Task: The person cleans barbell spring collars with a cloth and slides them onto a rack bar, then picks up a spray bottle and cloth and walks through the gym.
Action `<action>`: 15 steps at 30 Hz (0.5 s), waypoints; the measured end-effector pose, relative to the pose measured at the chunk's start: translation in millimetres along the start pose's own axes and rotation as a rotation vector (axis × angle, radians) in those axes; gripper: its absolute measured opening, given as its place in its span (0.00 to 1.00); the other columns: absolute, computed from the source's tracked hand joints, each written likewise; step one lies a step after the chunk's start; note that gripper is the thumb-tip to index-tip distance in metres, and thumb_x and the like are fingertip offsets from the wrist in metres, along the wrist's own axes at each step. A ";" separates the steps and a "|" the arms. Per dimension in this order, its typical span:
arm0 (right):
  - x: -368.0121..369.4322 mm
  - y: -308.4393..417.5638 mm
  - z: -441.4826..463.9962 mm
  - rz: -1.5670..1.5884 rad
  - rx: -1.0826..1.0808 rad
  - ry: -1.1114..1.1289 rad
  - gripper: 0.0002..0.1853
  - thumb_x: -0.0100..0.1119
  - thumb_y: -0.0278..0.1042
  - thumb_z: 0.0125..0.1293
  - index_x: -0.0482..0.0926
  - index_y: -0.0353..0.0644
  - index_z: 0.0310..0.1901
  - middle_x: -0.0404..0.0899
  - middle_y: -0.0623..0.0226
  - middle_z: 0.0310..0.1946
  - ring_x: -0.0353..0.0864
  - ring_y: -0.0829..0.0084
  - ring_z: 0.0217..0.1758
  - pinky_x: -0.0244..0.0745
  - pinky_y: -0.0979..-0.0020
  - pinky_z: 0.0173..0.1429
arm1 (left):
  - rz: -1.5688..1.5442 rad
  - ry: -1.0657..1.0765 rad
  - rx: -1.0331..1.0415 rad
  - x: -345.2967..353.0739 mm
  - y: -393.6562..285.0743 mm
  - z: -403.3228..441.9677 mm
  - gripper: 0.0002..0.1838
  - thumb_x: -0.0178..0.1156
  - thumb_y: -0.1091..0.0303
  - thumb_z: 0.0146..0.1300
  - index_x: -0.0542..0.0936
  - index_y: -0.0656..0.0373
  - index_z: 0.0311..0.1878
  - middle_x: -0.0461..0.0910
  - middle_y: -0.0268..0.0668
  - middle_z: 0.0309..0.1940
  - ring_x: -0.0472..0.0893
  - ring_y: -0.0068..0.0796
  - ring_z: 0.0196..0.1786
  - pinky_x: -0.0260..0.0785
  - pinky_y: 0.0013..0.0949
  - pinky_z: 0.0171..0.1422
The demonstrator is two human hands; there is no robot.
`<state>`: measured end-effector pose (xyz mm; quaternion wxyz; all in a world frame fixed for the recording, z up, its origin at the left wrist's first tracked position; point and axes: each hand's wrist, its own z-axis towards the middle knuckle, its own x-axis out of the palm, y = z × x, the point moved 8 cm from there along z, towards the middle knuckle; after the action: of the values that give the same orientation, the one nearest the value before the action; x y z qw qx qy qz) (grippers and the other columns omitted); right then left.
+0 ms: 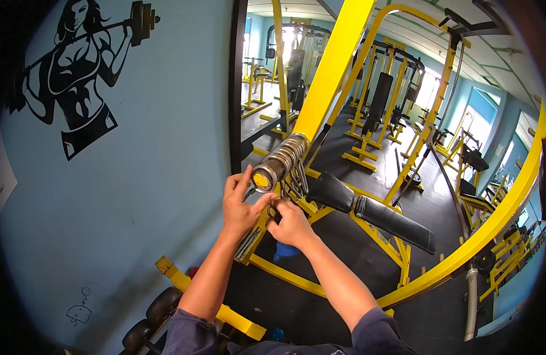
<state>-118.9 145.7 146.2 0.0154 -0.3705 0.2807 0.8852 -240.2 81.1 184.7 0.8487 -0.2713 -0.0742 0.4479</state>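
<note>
A short metal peg with a yellow end (262, 180) juts from a yellow upright post (332, 68). Several metal spring collars (285, 155) hang around the peg, their handles pointing down. My left hand (240, 207) is at the peg's front end, fingers curled beside the foremost ring, thumb reaching toward my right hand. Just below the peg, my right hand (291, 222) is closed, its fingertips at the handle of the foremost collar. Both hands nearly touch there.
A black padded bench (394, 223) stands right of the post. A yellow rack with dumbbells (163, 305) is at lower left. The blue wall (166, 148) is on the left, beside a mirror. A curved yellow frame (462, 254) spans the right. More gym machines stand behind.
</note>
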 end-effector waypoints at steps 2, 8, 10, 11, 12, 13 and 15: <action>-5.9 -2.0 -3.0 -0.053 0.018 -0.142 0.23 0.59 0.32 0.52 0.73 0.37 0.52 0.75 0.48 0.43 0.77 0.46 0.45 0.75 0.55 0.48 | -0.040 0.037 -0.015 7.3 6.3 2.7 0.42 0.78 0.65 0.42 0.72 0.60 0.63 0.74 0.36 0.42 0.75 0.26 0.41 0.71 0.27 0.46; -13.8 3.1 -42.5 -0.162 0.178 -0.428 0.22 0.64 0.30 0.51 0.74 0.40 0.49 0.74 0.55 0.36 0.78 0.54 0.39 0.76 0.58 0.43 | -0.006 0.025 -0.016 20.2 11.8 10.4 0.43 0.79 0.63 0.38 0.74 0.58 0.62 0.74 0.38 0.40 0.75 0.31 0.41 0.70 0.31 0.47; -13.0 -7.3 -62.6 -0.135 0.286 -0.441 0.17 0.64 0.31 0.52 0.74 0.40 0.44 0.75 0.56 0.37 0.79 0.57 0.36 0.77 0.59 0.40 | 0.005 0.031 -0.021 23.0 13.2 11.4 0.43 0.79 0.63 0.39 0.74 0.58 0.62 0.74 0.37 0.42 0.75 0.31 0.43 0.69 0.30 0.50; -14.7 -11.8 -70.3 -0.135 0.303 -0.442 0.17 0.64 0.31 0.52 0.74 0.40 0.44 0.75 0.56 0.37 0.79 0.57 0.36 0.77 0.59 0.40 | 0.081 0.005 0.008 19.2 8.2 11.7 0.44 0.79 0.62 0.39 0.72 0.59 0.63 0.73 0.38 0.44 0.74 0.32 0.45 0.67 0.32 0.52; -15.2 -20.0 -78.7 -0.109 0.339 -0.413 0.16 0.65 0.31 0.51 0.75 0.39 0.42 0.75 0.57 0.35 0.79 0.58 0.36 0.77 0.59 0.40 | 0.152 -0.016 0.039 17.2 2.8 9.8 0.46 0.79 0.61 0.39 0.70 0.60 0.64 0.73 0.38 0.45 0.73 0.34 0.47 0.66 0.34 0.55; -16.0 -27.2 -89.1 -0.085 0.382 -0.388 0.14 0.66 0.31 0.51 0.76 0.39 0.40 0.76 0.58 0.34 0.79 0.59 0.35 0.77 0.60 0.40 | 0.141 0.009 0.036 19.0 1.0 2.9 0.46 0.79 0.61 0.39 0.70 0.60 0.64 0.73 0.38 0.45 0.73 0.34 0.47 0.66 0.34 0.55; -30.6 -34.6 -104.9 -0.079 0.427 -0.445 0.12 0.66 0.30 0.50 0.77 0.38 0.35 0.77 0.59 0.31 0.79 0.60 0.32 0.76 0.62 0.39 | 0.198 -0.151 -0.035 7.6 0.9 -21.4 0.45 0.78 0.60 0.43 0.67 0.62 0.64 0.71 0.39 0.47 0.72 0.35 0.50 0.65 0.36 0.56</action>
<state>-20.7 127.0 90.1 0.1884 -0.1666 0.4356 0.8643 -228.5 79.1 165.3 0.7874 -0.2576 -0.1185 0.5474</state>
